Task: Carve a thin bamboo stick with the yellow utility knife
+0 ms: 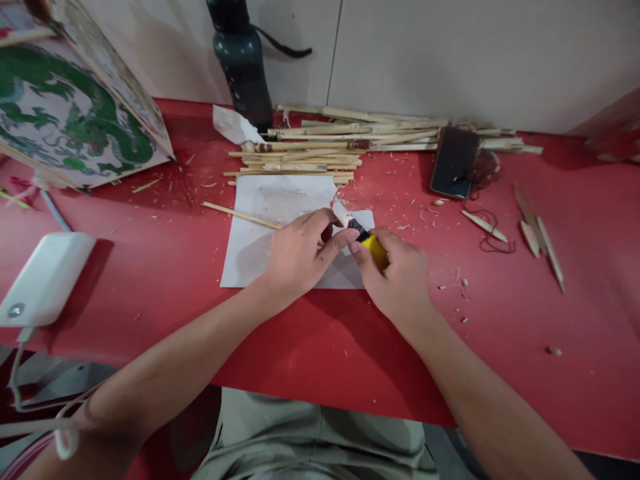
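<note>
Blade (342,213): exposed at the centre of the frame, close by the fingers of the left hand (300,250); I judge a slip towards them the chief hazard, caused by too hard a push.
Thin stick (240,215): lies left of centre, one end running beneath the left hand; should it roll or turn there, I would expect the cut to stray.
White paper (250,267): loose-looking on the red table (320,347), lower centre; it could slide under sideways force and carry the work along.
Left hand: half curled, palm down, thumb against the black part of the yellow cutter (376,252); I cannot tell whether the hidden fingers grip the stick.
Right hand (403,273): closed around the cutter's yellow body, right of centre, thumb laid along it.
Yellow cutter: centre of the frame, above the paper's right-hand part, blade pointing up and left.
</note>
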Demonstrator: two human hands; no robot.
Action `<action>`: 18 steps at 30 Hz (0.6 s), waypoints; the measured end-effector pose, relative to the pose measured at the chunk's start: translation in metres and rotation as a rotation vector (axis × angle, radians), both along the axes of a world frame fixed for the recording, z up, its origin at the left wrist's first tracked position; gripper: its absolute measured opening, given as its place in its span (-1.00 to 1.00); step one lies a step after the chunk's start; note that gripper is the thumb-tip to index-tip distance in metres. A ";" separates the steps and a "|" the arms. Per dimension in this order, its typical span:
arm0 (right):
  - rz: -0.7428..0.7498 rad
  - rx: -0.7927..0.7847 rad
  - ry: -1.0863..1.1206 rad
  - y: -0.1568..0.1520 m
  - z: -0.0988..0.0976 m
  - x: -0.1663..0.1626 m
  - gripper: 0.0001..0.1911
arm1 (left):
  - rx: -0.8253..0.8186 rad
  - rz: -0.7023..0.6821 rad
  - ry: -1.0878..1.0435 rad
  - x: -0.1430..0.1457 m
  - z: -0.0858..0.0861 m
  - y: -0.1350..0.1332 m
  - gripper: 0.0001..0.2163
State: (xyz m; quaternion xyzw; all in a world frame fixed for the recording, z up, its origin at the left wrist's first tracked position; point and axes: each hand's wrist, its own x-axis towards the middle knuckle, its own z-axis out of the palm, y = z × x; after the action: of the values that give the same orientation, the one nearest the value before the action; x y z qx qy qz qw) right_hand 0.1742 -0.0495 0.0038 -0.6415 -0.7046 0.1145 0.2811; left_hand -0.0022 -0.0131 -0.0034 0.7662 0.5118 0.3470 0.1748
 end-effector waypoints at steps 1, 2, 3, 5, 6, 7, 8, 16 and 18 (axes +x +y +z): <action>-0.002 0.005 -0.005 0.000 0.000 0.000 -0.60 | 0.015 -0.005 0.004 0.000 0.000 0.000 -0.56; -0.002 0.008 -0.008 0.000 -0.001 0.000 -0.59 | 0.031 -0.009 0.009 0.000 0.000 0.000 -0.56; -0.003 0.009 -0.008 0.000 -0.001 0.000 -0.58 | 0.046 -0.012 0.014 -0.001 0.000 0.000 -0.56; -0.007 0.003 -0.002 -0.001 0.000 -0.001 -0.58 | 0.069 -0.012 0.017 -0.001 0.002 0.000 -0.57; -0.011 -0.001 0.002 -0.001 0.000 -0.002 -0.57 | 0.072 -0.010 0.012 -0.001 0.003 0.000 -0.57; -0.014 -0.005 0.006 -0.002 0.001 -0.002 -0.58 | 0.067 -0.009 0.004 -0.002 0.004 0.000 -0.58; -0.016 -0.008 0.009 -0.002 0.001 -0.003 -0.58 | 0.056 -0.010 -0.007 -0.002 0.005 0.000 -0.58; -0.016 -0.010 -0.023 -0.002 0.000 -0.004 -0.57 | -0.122 -0.022 -0.132 0.002 0.007 -0.002 -0.56; -0.022 -0.006 -0.044 -0.002 0.000 -0.003 -0.55 | -0.157 -0.014 -0.154 0.002 0.008 -0.002 -0.55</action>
State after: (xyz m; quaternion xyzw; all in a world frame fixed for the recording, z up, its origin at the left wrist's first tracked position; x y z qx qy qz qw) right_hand 0.1710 -0.0517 0.0038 -0.6522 -0.7033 0.0994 0.2649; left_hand -0.0006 -0.0152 0.0047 0.7248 0.5170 0.3626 0.2755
